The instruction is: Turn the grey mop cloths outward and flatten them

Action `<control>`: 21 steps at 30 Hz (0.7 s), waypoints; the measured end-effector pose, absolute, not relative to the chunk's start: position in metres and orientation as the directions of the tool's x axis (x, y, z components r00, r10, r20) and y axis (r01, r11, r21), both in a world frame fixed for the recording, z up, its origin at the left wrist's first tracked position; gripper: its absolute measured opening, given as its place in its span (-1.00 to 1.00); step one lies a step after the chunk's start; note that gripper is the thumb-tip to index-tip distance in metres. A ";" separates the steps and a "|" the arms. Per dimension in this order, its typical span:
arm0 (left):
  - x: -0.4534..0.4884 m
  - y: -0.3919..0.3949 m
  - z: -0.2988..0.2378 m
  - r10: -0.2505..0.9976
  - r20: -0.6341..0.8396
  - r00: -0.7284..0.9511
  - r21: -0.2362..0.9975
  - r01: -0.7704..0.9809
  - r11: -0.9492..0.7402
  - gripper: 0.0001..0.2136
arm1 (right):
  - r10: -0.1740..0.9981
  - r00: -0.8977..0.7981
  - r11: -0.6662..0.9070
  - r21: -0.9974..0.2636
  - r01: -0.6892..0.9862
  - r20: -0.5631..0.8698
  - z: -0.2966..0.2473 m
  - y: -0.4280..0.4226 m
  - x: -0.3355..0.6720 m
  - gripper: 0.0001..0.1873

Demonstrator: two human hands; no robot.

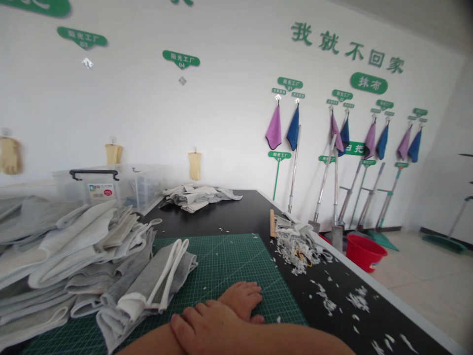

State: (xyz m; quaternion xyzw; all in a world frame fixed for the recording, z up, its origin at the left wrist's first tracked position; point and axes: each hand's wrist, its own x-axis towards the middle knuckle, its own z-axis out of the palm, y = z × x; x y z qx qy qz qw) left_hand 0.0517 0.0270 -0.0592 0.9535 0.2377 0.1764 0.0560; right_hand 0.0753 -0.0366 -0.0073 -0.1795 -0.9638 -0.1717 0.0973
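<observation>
My left hand [242, 298] lies on the green cutting mat [236, 256], palm down, fingers stretched out to the right and thumb apart. My forearms cross. My right hand [209, 323] rests on top of my left wrist and forearm, its fingers spread and draped over it, with no object in it. To the left, a grey folded fabric piece with white straps [158, 281] lies on the mat's edge. Beside it rises a large pile of grey and white fabric pieces [84, 246]. What lies under my palms is hidden.
On the black table [207, 222], a smaller fabric stack [199, 196] lies at the back. Clear plastic bins [144, 185] stand at the back left. White scraps [295, 241] lie along the right edge, by a wooden strip [272, 223]. A red bucket [365, 254] stands on the floor.
</observation>
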 end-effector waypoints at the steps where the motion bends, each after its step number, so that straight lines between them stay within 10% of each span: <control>1: 0.052 0.027 -0.060 0.472 0.313 0.824 0.188 0.433 -0.881 -0.54 | 0.311 -0.918 0.878 0.296 0.377 0.246 -0.007 -0.037 0.075 -0.58; 21: 0.051 0.025 -0.057 0.478 0.306 0.823 0.205 0.434 -0.877 -0.54 | 0.311 -0.914 0.880 0.283 0.381 0.262 -0.003 -0.039 0.076 -0.57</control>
